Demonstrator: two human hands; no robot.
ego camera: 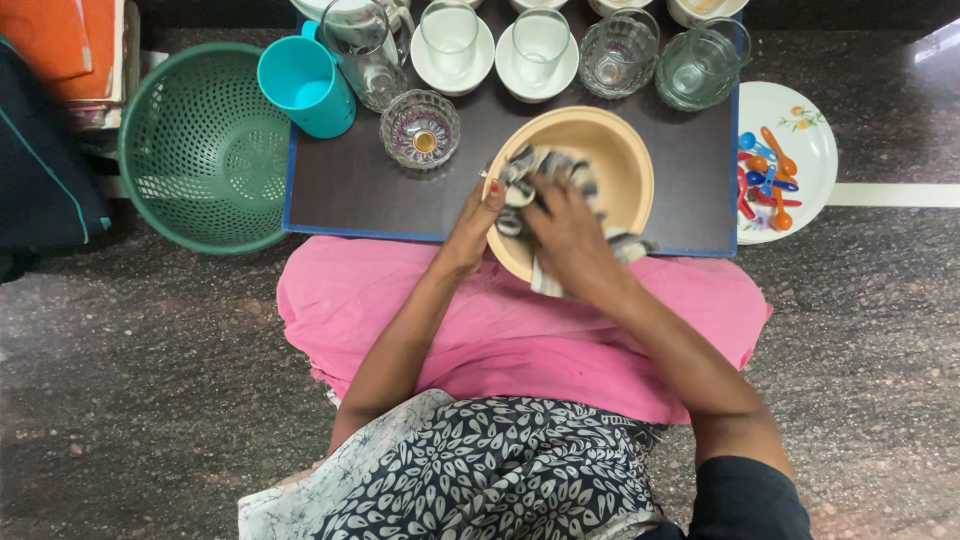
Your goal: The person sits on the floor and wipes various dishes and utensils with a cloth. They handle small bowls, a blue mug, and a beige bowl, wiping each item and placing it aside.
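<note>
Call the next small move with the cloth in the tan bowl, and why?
Probably sweep the striped cloth on around the bowl's far inner wall. The right hand presses it against the near side only, while the left hand steadies the rim; the far wall is uncovered.

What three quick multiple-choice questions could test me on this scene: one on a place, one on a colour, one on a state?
1. Where is the green basket?
A. left of the tray
B. on the tray
C. in the bowl

2. What colour is the mug?
A. red
B. teal
C. black

3. What is the right hand doing?
A. hanging free
B. pressing a patterned cloth into the tan bowl
C. lifting a glass

Answers: 1 A, it sits on the floor beside the tray; 2 B, its body is plainly teal; 3 B, cloth lies under its fingers while the left hand steadies the rim.
</note>
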